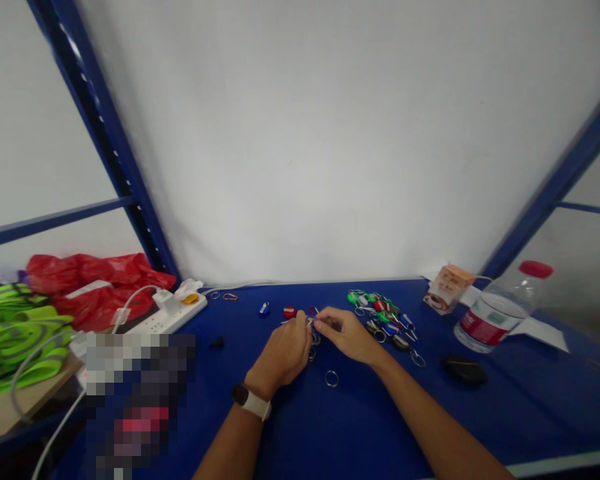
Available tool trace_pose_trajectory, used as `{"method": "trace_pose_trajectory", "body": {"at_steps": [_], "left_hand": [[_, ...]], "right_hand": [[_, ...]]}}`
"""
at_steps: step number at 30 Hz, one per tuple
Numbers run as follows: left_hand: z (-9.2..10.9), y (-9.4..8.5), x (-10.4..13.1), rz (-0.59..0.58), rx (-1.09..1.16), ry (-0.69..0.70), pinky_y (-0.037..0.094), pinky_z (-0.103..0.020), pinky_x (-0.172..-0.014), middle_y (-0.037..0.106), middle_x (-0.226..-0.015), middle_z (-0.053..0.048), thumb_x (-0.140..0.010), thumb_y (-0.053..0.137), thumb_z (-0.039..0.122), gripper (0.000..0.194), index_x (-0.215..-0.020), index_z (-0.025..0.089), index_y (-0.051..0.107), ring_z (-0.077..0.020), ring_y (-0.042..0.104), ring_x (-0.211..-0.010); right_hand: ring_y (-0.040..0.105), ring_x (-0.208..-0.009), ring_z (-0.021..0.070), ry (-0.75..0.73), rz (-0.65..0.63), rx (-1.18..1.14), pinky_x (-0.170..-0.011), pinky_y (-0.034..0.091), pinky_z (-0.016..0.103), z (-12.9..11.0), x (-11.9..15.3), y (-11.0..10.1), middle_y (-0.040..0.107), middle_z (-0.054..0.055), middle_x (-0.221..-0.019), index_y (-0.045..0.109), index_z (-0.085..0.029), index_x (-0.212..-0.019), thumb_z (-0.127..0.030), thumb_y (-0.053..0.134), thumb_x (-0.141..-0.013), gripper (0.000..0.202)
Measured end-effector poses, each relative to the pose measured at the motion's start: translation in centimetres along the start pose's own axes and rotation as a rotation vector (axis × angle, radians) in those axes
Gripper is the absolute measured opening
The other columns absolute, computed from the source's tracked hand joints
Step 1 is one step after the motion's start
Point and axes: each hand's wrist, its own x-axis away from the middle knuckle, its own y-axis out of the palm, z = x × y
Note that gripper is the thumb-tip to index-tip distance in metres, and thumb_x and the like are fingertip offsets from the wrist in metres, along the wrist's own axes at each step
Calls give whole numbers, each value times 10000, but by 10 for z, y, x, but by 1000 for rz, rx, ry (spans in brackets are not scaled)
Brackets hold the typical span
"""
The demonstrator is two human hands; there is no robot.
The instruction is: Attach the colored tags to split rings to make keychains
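My left hand, with a watch on its wrist, is closed at the middle of the blue table. Its fingertips meet those of my right hand, also closed, around something small and metallic that I cannot make out. Under and between the hands lie several metal rings. A single ring rests nearer to me. Just beyond my left hand is a red piece, and a blue piece lies to its left. Right of my right hand is a pile of green, red and blue keychains with rings.
A bottle with a red cap, an orange box and a black object stand or lie at the right. At the left are a power strip, red plastic and yellow-green straps. A white wall rises behind.
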Motion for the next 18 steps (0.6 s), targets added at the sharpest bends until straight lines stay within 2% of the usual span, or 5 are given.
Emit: {"method": "trace_pose_trajectory", "body": {"at_steps": [4, 10, 14, 18], "left_hand": [[-1, 1, 0, -13, 14, 1, 472, -316, -741, 631, -940, -113, -1019, 184, 295, 233, -1051, 166, 375, -215, 643, -855], [3, -4, 1, 29, 69, -19, 474, -318, -738, 639, -953, -100, -1020, 200, 321, 251, -1056, 178, 404, -223, 645, -861], [-2, -8, 1, 115, 134, -35, 475, -325, -825, 626, -1007, -81, -1015, 240, 315, 247, -1073, 192, 446, -208, 628, -942], [-14, -7, 0, 208, 97, -138, 458, -329, -892, 606, -1053, -87, -980, 293, 192, 217, -1071, 188, 490, -195, 593, -1010]], "right_hand": [[474, -626, 113, -9, -36, -26, -578, 355, 234, -4, 0, 1, 602, 5, -715, 671, -154, -835, -449, 538, -909, 332], [539, -706, 138, 1, -24, -97, -652, 416, 246, -4, -1, 1, 632, 19, -767, 639, -160, -843, -466, 513, -914, 338], [522, -657, 135, 22, 78, -61, -625, 407, 246, 3, -4, -1, 596, 6, -702, 595, -169, -785, -465, 507, -904, 331], [493, -589, 138, 90, 247, 147, -579, 365, 254, 15, -7, -8, 557, -5, -628, 583, -180, -741, -429, 495, -892, 304]]}}
